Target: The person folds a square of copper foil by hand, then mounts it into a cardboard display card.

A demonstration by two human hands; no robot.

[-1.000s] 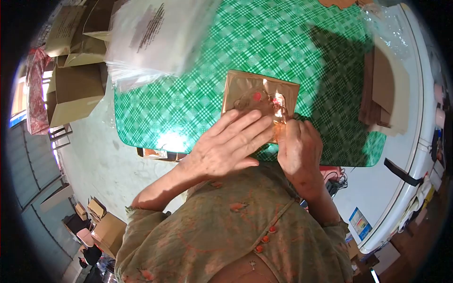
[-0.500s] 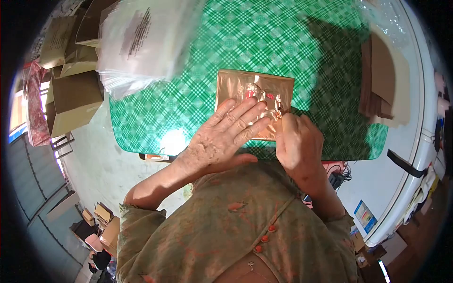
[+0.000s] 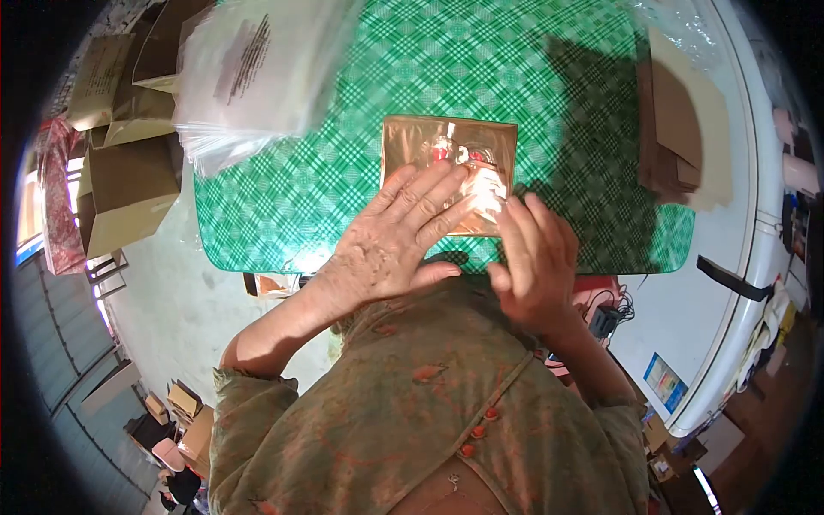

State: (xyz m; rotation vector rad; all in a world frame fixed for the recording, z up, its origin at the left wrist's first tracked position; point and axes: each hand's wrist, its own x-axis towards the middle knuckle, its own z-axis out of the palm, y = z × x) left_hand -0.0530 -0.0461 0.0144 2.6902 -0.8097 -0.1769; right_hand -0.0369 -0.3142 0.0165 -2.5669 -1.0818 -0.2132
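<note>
A shiny copper-coloured flat packet (image 3: 403,142) with red marks and bright glare lies on the green plaid tablecloth (image 3: 412,64). My left hand (image 3: 396,230) rests across its lower left part, palm down, fingers stretched out and slightly spread. At the lower right corner of the packet is my right hand (image 3: 539,257), its fingers extended and fingertips right at the edge, gripping nothing visible. The part of the packet beneath the left fingers is hidden.
Clear plastic bags (image 3: 245,77) are stacked at the table's upper left. Folded brown cardboard (image 3: 682,142) sits on the right side. Open cardboard boxes (image 3: 129,189) stand to the left of the table, and a white appliance-like surface (image 3: 687,309) borders the right.
My right hand has gone from a pinch at the packet's right side to stretched fingers near its corner. The left hand stays flat on the packet. The whole view has shifted slightly.
</note>
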